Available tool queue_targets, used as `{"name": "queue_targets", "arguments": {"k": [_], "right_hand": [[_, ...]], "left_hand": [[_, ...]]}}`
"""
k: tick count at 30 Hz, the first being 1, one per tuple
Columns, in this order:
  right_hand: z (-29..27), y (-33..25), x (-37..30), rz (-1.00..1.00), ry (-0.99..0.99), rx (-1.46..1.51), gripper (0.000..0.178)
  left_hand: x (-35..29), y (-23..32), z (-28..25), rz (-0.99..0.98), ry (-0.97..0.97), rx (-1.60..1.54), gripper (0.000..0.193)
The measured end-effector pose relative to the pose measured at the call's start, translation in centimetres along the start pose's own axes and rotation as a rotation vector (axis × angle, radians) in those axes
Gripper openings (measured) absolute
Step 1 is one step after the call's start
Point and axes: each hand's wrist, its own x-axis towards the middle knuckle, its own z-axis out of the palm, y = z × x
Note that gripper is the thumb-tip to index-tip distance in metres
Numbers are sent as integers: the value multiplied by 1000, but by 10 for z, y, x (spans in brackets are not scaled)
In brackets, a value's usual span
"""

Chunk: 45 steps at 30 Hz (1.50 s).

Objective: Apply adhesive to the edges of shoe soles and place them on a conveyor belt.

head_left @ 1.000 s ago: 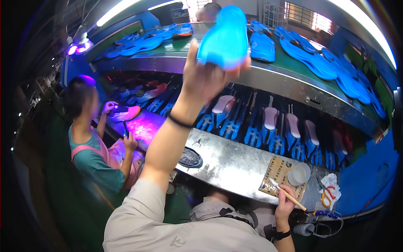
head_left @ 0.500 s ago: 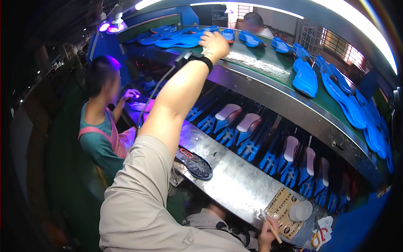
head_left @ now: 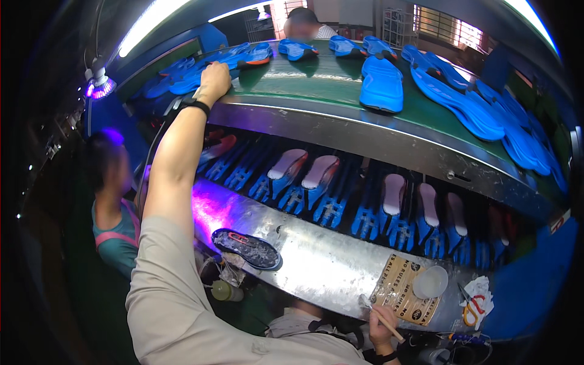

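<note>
My left hand (head_left: 216,83) reaches far over the green conveyor belt (head_left: 316,79). Its fingers are curled in at the end of a blue shoe sole (head_left: 187,83), among other blue soles, and the fingertips are partly hidden. In my right hand (head_left: 381,325), low at the front of the metal bench, is a brush (head_left: 386,321) with a wooden handle, its head toward the bench edge. Left of the bench's middle lies a black shoe sole (head_left: 246,248) with a red detail. A translucent white cup (head_left: 430,282) stands on a brown printed sheet (head_left: 398,286) near the brush.
Scissors (head_left: 469,309) with red and yellow handles lie on crumpled white tissue (head_left: 480,295). Beneath the belt hangs a row of shoes with pale pink bottoms (head_left: 319,171). A co-worker (head_left: 112,201) is at the left, another person (head_left: 302,24) behind the belt.
The view has shifted, so the bench and belt sit further left. My left hand's fingers have gone from spread to curled at the blue sole. My right hand still holds the brush.
</note>
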Motion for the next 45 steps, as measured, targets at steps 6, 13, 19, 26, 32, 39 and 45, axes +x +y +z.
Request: {"name": "queue_targets", "arguments": {"k": [6, 13, 19, 26, 32, 39, 45], "right_hand": [[0, -2, 2, -41, 12, 6, 15], [-3, -5, 2, 32, -36, 40, 16], [-16, -27, 12, 237, -4, 159, 16], [-97, -37, 67, 179, 141, -89, 18], [-127, -37, 97, 253, 114, -369, 20], [-124, -26, 104, 195, 26, -654, 20], [-122, -35, 101, 293, 98, -465, 15]], "left_hand": [[-51, 4, -68, 141, 94, -744, 38], [-81, -9, -51, -315, -119, -435, 76], [-180, 44, -24, -334, 69, -1721, 56], [-369, 175, -35, -467, -647, -2357, 57], [-480, 240, -43, -622, -1221, -2485, 68], [-504, 253, -74, -472, -1419, -2861, 88], [-505, 241, -72, -414, -1305, -2681, 75]]}}
